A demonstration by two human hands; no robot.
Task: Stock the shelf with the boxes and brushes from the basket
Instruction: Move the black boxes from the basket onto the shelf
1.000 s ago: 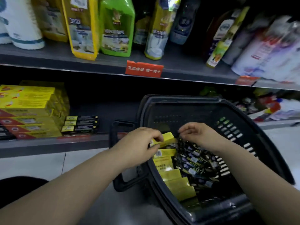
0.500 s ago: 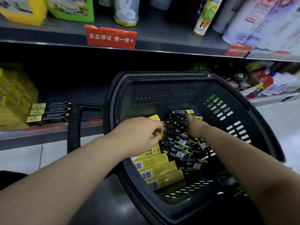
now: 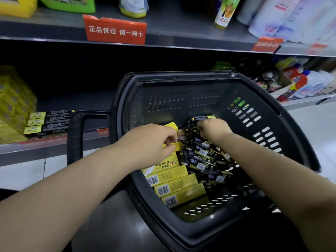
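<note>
Grey metal lower shelf (image 3: 54,148), left of frame: three stacked black-and-yellow flat packs (image 3: 49,121); blurred yellow cartons (image 3: 14,104) just to their left.

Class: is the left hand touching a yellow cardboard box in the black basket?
Touching. The head view shows the left hand pinching the yellow cardboard box.

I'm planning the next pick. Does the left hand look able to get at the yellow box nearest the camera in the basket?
Probably yes: the nearest yellow box lies uncovered in the basket, and the left hand hovers beyond it, though it grips another box.
</note>
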